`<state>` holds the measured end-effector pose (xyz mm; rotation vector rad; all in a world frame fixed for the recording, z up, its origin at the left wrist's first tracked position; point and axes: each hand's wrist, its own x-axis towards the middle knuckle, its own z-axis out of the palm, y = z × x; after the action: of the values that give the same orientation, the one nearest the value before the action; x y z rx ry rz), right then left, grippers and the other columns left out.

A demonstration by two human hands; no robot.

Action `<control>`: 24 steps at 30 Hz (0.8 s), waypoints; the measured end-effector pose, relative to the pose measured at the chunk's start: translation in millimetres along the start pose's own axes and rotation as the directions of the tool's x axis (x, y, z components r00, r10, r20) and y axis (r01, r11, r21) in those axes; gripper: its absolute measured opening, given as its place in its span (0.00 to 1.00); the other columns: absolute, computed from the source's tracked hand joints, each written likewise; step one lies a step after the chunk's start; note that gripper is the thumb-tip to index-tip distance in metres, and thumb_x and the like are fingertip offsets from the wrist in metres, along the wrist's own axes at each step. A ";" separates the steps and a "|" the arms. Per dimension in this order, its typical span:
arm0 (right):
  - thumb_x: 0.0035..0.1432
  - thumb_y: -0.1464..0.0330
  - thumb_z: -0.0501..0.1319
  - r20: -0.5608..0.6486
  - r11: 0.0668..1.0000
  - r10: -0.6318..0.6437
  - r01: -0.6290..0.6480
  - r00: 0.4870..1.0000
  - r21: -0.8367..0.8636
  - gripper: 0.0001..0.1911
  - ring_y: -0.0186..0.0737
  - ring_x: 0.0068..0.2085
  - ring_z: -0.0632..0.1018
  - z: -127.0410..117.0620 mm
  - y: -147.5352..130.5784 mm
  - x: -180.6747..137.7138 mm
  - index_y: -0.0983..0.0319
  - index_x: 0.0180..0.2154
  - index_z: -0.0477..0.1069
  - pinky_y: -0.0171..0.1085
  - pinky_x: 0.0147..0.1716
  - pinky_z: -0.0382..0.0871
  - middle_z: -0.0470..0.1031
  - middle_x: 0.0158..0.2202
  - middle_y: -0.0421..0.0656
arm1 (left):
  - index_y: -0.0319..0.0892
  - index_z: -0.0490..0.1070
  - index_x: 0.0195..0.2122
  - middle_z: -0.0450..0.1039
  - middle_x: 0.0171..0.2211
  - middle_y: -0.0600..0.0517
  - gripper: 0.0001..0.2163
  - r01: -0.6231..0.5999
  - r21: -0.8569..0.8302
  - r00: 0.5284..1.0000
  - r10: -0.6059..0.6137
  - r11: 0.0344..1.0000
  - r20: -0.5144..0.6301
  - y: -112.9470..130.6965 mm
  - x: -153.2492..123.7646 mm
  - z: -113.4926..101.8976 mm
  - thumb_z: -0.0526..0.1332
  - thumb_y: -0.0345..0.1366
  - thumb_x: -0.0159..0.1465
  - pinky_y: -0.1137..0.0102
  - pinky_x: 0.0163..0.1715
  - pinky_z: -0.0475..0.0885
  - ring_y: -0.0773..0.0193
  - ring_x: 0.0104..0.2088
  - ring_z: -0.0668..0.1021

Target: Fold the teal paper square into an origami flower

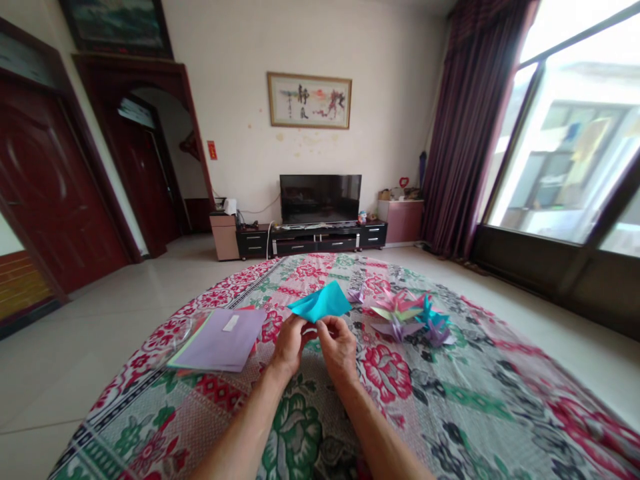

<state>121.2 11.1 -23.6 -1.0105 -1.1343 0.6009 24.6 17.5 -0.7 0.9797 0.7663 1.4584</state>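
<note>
A sheet of blue origami paper [324,301], partly folded, is held up above the table between my two hands. My left hand [291,343] pinches its lower left edge. Close beside it, my right hand [338,347] grips the lower corner with thumb and fingers. The fingertips behind the paper are partly hidden. Right of my hands lies a group of folded paper cranes [400,308] in pink, yellow-green, purple and blue. On the left rests a stack of coloured paper [225,340], purple on top, with a small white label on it.
A flowered tablecloth [295,427] covers the round table. Clear plastic wrapping [175,337] lies by the paper stack. Beyond the table stand a television [321,199] on a low black cabinet [300,245], a dark red curtain [457,133] and large windows at right.
</note>
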 end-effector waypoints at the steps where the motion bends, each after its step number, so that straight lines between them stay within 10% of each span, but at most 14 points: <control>1: 0.50 0.62 0.60 -0.012 1.000 -0.008 0.008 1.000 -0.015 0.10 0.36 0.28 0.74 -1.0 1.1 1.2 0.63 0.29 0.70 0.33 0.29 0.69 0.74 0.26 0.41 | 0.39 0.74 0.30 0.77 0.31 0.51 0.07 -0.006 -0.026 0.999 0.007 1.000 0.038 0.1 -1.4 1.5 0.62 0.35 0.50 0.72 0.29 0.70 0.63 0.31 0.77; 24: 0.45 0.64 0.63 -0.014 0.979 0.069 -0.065 0.998 0.194 0.14 0.33 0.26 0.70 0.8 4.8 5.8 0.62 0.35 0.66 0.34 0.29 0.67 0.69 0.25 0.37 | 0.36 0.75 0.31 0.77 0.28 0.48 0.16 0.086 0.051 0.992 -0.081 0.995 -0.098 1.2 -2.8 2.1 0.72 0.39 0.42 0.73 0.26 0.68 0.65 0.26 0.76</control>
<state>122.9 18.3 -25.2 -0.8881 -1.0055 0.7386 25.9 14.4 0.9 0.9137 0.9117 1.4260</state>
